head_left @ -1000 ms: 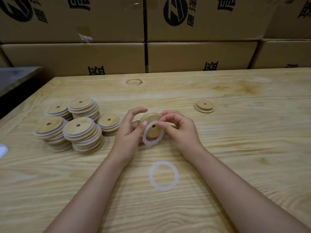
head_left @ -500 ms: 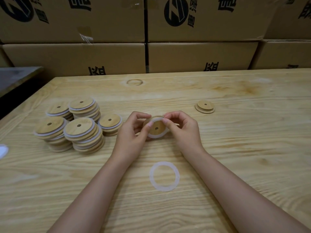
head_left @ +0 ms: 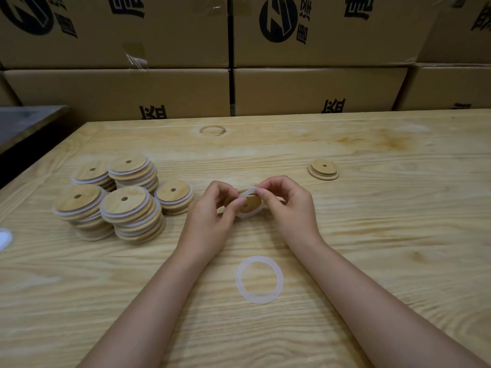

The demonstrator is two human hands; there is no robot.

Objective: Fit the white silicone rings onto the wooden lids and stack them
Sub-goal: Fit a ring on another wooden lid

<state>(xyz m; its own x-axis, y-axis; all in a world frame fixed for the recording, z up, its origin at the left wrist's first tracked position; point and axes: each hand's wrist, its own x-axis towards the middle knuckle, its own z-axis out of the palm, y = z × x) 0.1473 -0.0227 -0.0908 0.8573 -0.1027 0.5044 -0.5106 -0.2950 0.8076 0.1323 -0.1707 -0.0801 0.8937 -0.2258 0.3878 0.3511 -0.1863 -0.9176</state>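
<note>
Mid-table I see the lid (head_left: pixel 252 203) tilted, left hand (head_left: pixel 210 217) and right hand (head_left: pixel 289 208) pinching the ring (head_left: pixel 245 215) at its rim, spare ring (head_left: pixel 259 299) flat nearer me, stacks (head_left: pixel 130 208) left, bare lid (head_left: pixel 323 170) far right

Five lid stacks (head_left: pixel 127 208), two single lids (head_left: pixel 323 170), perhaps two loose rings (head_left: pixel 259 279).
</note>
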